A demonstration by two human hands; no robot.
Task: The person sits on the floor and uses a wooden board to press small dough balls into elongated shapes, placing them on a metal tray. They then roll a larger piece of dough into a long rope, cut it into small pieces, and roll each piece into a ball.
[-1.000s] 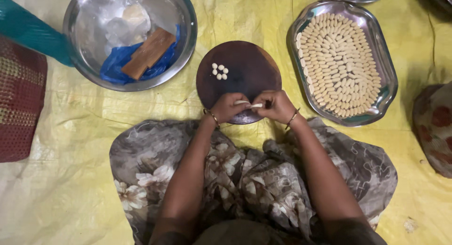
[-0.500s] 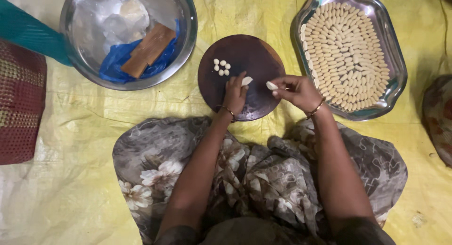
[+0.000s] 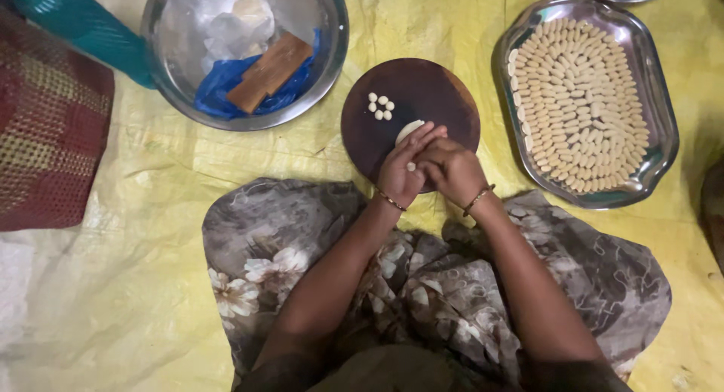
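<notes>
A round dark wooden board (image 3: 434, 90) lies on the yellow sheet in front of me. Several small white dough balls (image 3: 381, 106) sit on its left part. My left hand (image 3: 403, 166) and my right hand (image 3: 451, 169) meet over the board's near edge, fingers touching. My left hand holds a pale lump of dough (image 3: 409, 130) that shows above its fingers, and a small pinched bit of dough (image 3: 411, 166) sits between the two hands. Both wrists wear thin bangles.
A steel tray (image 3: 656, 105) at the right is filled with rows of shaped dough pieces. A steel bowl (image 3: 332, 30) at the back left holds a blue bag, clear plastic and a wooden block. A teal bottle (image 3: 75, 26) and a red woven mat (image 3: 45, 128) lie at the left.
My right hand has come back from toward the tray to meet my left hand over the board's near edge. The view has shifted slightly.
</notes>
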